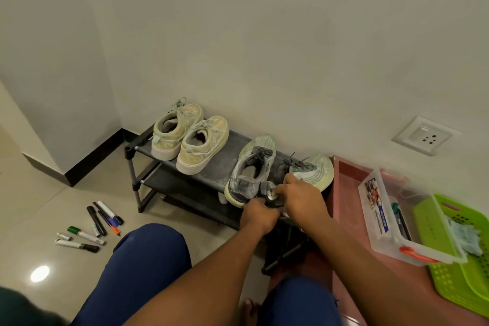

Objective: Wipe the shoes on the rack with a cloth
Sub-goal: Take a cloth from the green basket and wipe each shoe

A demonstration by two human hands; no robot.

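Note:
A black two-shelf shoe rack (211, 164) stands against the wall. A pair of beige sneakers (189, 139) sits on its top shelf at the left. A grey sneaker (251, 169) stands at the right, and its mate (312, 169) lies tilted on its side beside it. My left hand (260, 216) grips the heel end of the tilted grey sneaker at the rack's front edge. My right hand (301, 197) pinches a small pale cloth (272, 195) against that heel. Most of the cloth is hidden under my fingers.
Several markers (92, 225) lie scattered on the tiled floor to the left. At the right, a clear plastic box (383, 222) and a green basket (460, 251) holding a light blue cloth sit on a reddish ledge. A wall socket (426, 135) is above them.

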